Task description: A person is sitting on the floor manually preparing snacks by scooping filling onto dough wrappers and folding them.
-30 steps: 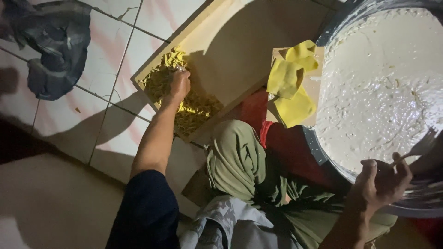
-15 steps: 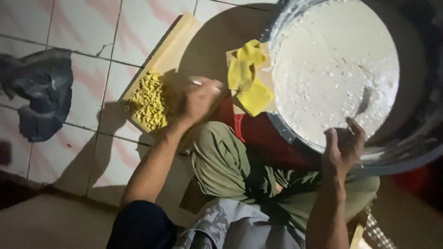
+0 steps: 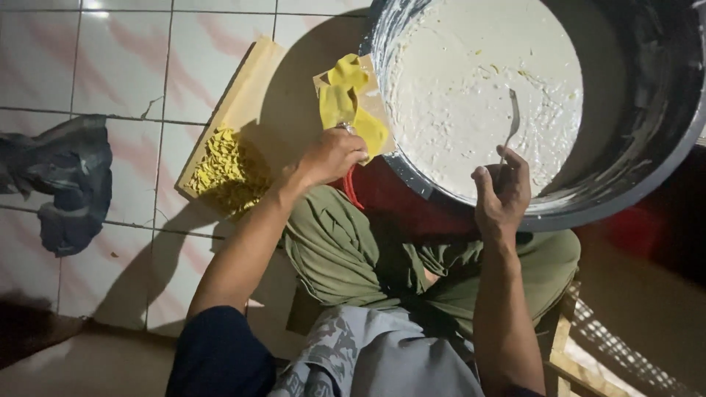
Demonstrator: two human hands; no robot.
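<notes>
Yellow chopped bits (image 3: 224, 169) lie piled on the pale wooden board (image 3: 246, 95), far left. Left hand (image 3: 331, 156) closes on something small beside yellow pieces (image 3: 346, 103). Right hand (image 3: 502, 192) grips a metal spoon (image 3: 510, 125) in white batter (image 3: 485, 88) filling the big grey metal bowl (image 3: 647, 147). Few bits show mixed in; most remain.

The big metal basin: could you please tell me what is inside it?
The basin holds white batter with yellowish flecks; a spoon, held by the right hand, dips in. The batter hides the bottom.
</notes>
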